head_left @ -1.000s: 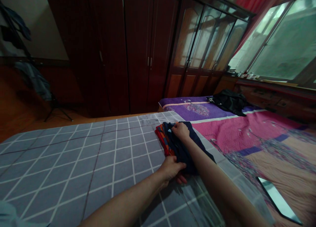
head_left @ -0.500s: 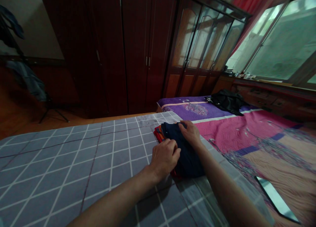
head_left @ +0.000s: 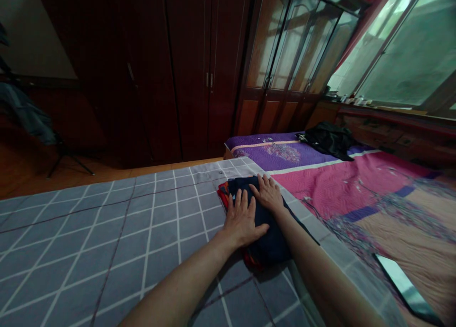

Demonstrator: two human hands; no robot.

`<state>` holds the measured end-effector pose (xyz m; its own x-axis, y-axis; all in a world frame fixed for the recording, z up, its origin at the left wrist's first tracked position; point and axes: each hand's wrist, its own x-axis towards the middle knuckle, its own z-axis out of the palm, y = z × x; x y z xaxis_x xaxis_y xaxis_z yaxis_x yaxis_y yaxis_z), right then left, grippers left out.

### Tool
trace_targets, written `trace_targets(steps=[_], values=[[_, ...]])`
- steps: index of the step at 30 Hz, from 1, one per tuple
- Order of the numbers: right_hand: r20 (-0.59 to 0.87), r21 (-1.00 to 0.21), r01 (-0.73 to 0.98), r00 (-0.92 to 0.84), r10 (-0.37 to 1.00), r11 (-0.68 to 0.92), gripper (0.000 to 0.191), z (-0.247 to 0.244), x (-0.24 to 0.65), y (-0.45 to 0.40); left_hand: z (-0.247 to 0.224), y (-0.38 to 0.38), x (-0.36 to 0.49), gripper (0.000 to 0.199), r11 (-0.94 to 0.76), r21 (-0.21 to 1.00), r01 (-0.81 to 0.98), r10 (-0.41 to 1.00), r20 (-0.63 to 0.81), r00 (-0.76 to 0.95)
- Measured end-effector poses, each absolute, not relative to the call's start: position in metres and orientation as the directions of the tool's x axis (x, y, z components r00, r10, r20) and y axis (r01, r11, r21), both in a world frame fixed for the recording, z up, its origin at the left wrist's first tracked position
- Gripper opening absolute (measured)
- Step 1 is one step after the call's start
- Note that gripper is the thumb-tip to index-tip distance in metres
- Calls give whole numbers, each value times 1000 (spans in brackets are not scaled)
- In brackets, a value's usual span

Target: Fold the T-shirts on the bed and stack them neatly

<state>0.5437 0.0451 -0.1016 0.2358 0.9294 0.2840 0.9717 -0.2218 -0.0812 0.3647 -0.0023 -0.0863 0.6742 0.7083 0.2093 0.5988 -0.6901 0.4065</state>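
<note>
Grey checked cloth lies beneath the folded dark blue garment, where I see my left hand and right hand resting flat (fingers open, gripping nothing)

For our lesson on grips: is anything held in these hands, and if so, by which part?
Nothing is gripped: the left hand and right hand lie spread on top of the folded dark blue cloth.

Folded cloth near right edge of grey cover is navy, under layer red and orange; cover has white grid, dark red lines; quilt is purple, pink, peach, floral
</note>
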Motion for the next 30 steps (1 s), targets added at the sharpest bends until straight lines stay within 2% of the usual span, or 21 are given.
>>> trace_targets(steps=[9,14,16,21,25,30], values=[[264,-31,977,211,941,-211,71,-85,538,33,-75,-4,363,88,-660,423,621,725,144,673],[309,-18,981,190,932,-194,73,-74,537,-16,-50,18,351,66,-755,341,561,647,241,724],[320,-2,979,193,927,-203,75,-80,539,-36,-48,33,348,64,-754,334,566,647,232,726],[215,14,967,245,946,-254,76,-104,546,-57,-73,63,341,84,-582,457,673,767,35,640],[218,-25,970,241,946,-241,75,-109,550,-53,-86,65,340,88,-546,529,650,784,51,618],[267,-130,985,145,953,-113,64,-110,559,-53,-76,56,333,94,-500,611,614,793,38,608]])
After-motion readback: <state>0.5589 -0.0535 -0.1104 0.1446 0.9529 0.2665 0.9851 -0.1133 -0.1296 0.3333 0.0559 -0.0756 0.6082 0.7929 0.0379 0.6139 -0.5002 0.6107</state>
